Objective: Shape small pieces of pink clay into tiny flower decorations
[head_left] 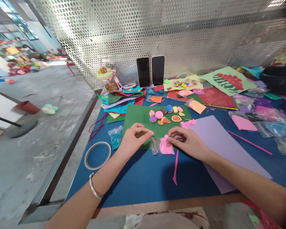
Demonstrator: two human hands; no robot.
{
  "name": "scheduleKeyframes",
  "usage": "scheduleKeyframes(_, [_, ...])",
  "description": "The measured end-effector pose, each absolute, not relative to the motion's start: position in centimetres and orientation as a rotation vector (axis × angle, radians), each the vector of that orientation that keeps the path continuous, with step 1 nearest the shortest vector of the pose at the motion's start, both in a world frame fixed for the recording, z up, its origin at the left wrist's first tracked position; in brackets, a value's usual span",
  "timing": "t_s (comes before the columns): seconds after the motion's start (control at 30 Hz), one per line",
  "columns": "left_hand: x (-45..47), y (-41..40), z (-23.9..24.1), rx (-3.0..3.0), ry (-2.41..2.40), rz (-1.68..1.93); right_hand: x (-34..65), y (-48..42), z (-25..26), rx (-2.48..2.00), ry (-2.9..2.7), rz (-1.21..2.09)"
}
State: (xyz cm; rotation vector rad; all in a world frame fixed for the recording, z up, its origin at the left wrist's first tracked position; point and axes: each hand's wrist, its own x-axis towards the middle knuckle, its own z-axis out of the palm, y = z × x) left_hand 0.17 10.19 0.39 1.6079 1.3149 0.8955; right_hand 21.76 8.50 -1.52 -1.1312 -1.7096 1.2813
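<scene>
My left hand [136, 142], a silver bangle on its wrist, has its thumb and index finger pinched together at the upper edge of a clear plastic bag [154, 147]. Soft pink clay [167, 148] fills the bag's right part. The fingertips of my right hand [189, 143] are closed on a bit of that clay at the top. Beneath lies a green sheet [135, 117] bearing small clay sweets, among them a pink round piece [159, 114] and a pizza [176, 118]. More crumbly pink clay [188, 123] lies beyond my right hand. A pink modelling tool [175, 168] is just below the bag.
A tape roll [98, 142] and a teal clay packet [115, 136] lie left. Two phones [150, 70] lean against the perforated metal panel [176, 35]. A lilac sheet [219, 143], another pink tool [250, 142] and several clay bags [243, 122] are on the right.
</scene>
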Motion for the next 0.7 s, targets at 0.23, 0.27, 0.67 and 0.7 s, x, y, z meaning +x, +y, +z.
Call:
scheduleKeyframes(0.23, [2.2,7.2,1.2,1.468,1.241,1.008,21.1,7.9,-1.3,-1.049,-1.475,1.216])
scheduleKeyframes(0.27, [2.3,7.0,1.3,1.445,1.233,1.02,21.0,7.9,-1.3,-1.047,-1.448,1.214])
scheduleKeyframes(0.67, [3.3,5.3,1.4,1.171,1.046,0.918,21.0,7.8,-1.6,-1.072,-1.429,1.104])
scheduleKeyframes(0.7, [3.3,5.2,1.4,1.166,1.041,0.922,20.9,7.7,-1.6,-1.08,-1.433,1.091])
